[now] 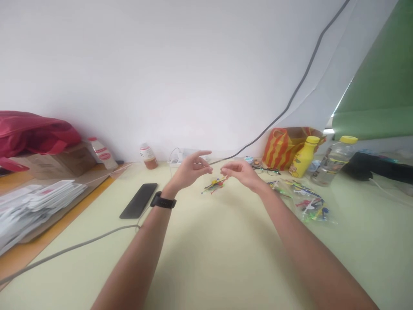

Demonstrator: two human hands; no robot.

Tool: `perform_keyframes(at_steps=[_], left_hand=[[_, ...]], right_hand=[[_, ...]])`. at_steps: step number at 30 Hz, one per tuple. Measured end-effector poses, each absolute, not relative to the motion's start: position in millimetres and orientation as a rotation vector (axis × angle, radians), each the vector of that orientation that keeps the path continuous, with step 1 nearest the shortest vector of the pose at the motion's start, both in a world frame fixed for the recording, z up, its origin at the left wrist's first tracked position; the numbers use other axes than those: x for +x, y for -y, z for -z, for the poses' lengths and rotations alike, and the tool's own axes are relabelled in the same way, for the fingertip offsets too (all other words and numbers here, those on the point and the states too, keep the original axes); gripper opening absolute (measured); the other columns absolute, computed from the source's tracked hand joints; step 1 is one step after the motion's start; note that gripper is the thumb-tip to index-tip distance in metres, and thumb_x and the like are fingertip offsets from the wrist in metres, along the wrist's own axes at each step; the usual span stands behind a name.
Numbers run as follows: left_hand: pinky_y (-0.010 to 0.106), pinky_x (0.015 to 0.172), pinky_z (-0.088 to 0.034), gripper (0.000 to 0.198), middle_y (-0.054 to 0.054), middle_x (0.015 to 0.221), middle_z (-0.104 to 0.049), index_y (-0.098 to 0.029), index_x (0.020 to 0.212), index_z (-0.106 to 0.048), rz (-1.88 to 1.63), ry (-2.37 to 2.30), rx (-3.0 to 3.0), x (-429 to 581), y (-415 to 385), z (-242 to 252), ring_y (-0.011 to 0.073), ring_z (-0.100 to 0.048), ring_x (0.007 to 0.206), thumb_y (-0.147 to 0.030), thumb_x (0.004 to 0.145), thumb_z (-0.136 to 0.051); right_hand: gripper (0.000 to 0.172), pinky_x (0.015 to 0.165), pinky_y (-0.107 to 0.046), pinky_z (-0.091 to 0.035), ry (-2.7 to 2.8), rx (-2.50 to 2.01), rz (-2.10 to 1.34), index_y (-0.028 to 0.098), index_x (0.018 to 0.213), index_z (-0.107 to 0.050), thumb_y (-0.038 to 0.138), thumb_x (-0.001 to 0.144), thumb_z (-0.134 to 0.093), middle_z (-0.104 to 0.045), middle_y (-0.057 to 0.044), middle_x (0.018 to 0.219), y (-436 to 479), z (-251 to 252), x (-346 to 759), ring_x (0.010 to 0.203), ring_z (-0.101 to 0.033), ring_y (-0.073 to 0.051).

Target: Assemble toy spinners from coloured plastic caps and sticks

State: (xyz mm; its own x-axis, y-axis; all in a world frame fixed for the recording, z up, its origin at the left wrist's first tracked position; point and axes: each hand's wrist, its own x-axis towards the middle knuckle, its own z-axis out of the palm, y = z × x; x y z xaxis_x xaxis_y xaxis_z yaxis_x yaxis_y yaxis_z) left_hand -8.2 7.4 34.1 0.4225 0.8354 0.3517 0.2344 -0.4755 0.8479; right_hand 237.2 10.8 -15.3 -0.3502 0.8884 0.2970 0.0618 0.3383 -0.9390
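Note:
My left hand [190, 170], with a black watch on its wrist, is raised over the table with the index finger stretched out and the thumb apart. Nothing shows between its fingers. Facing it, my right hand [241, 174] pinches the upper right end of a small multicoloured plastic toy [214, 186] with thumb and fingertips. The toy has yellow, red, green and dark parts; blur hides its exact shape. It hangs tilted just below and between both hands.
Clear bags of colourful plastic parts [309, 204] lie right of my right forearm. Behind them stand a yellow bottle [301, 159], a clear bottle [332, 163], a striped bag [279, 148] and glasses [271, 171]. Leftward are a phone [138, 201], a cable [80, 246] and stacked white packets [35, 202].

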Motion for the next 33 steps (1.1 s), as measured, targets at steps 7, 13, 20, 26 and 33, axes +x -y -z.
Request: perform_keyframes(at_steps=[7,13,20,26,33], left_hand=[[0.039,0.082,-0.062,0.033,0.010,0.085,-0.077,-0.016,0.089,-0.077,-1.105,-0.856,1.887,-15.5,-15.6,-33.1,0.0240,-0.075,0.082,-0.046,0.077,-0.085],[0.037,0.079,-0.061,0.030,0.009,0.086,-0.077,-0.017,0.095,-0.080,-1.138,-0.767,1.872,-13.0,-12.7,-35.6,0.0219,-0.073,0.080,-0.042,0.079,-0.084],[0.037,0.091,-0.058,0.018,0.009,0.095,-0.080,-0.020,0.093,-0.083,-1.161,-0.837,1.895,-15.5,-9.9,-38.5,0.0248,-0.073,0.095,-0.033,0.083,-0.075],[0.036,0.082,-0.059,0.024,0.009,0.084,-0.079,-0.018,0.083,-0.082,-1.234,-0.869,1.830,-7.5,-5.4,-40.9,0.0242,-0.073,0.085,-0.041,0.083,-0.076],[0.037,0.078,-0.061,0.033,0.009,0.086,-0.079,-0.016,0.081,-0.078,-1.245,-0.860,1.835,3.4,4.6,-46.2,0.0249,-0.074,0.083,-0.046,0.070,-0.089]], right_hand=[[0.043,0.086,-0.036,-0.055,1.678,-0.838,-1.071,0.018,0.106,-0.079,0.051,0.079,-0.079,-0.077,-0.006,0.092,0.1,-5.4,241.1,0.090,-0.069,-0.021],[0.032,0.079,-0.035,-0.055,1.557,-0.766,-1.081,0.022,0.101,-0.081,0.044,0.079,-0.079,-0.075,-0.004,0.081,0.2,-8.3,246.3,0.079,-0.069,-0.019],[0.017,0.087,-0.035,-0.052,1.583,-0.732,-1.065,0.023,0.087,-0.084,0.033,0.078,-0.074,-0.076,-0.005,0.095,0.3,-12.2,249.6,0.091,-0.066,-0.020],[0.026,0.092,-0.035,-0.050,1.712,-0.748,-0.978,0.026,0.094,-0.084,0.026,0.078,-0.063,-0.070,-0.005,0.111,8.5,-23.4,254.6,0.102,-0.062,-0.022],[0.033,0.095,-0.036,-0.052,1.563,-0.860,-0.846,0.023,0.107,-0.076,0.047,0.090,-0.062,-0.073,-0.007,0.115,10.3,-33.1,247.5,0.110,-0.065,-0.023]])
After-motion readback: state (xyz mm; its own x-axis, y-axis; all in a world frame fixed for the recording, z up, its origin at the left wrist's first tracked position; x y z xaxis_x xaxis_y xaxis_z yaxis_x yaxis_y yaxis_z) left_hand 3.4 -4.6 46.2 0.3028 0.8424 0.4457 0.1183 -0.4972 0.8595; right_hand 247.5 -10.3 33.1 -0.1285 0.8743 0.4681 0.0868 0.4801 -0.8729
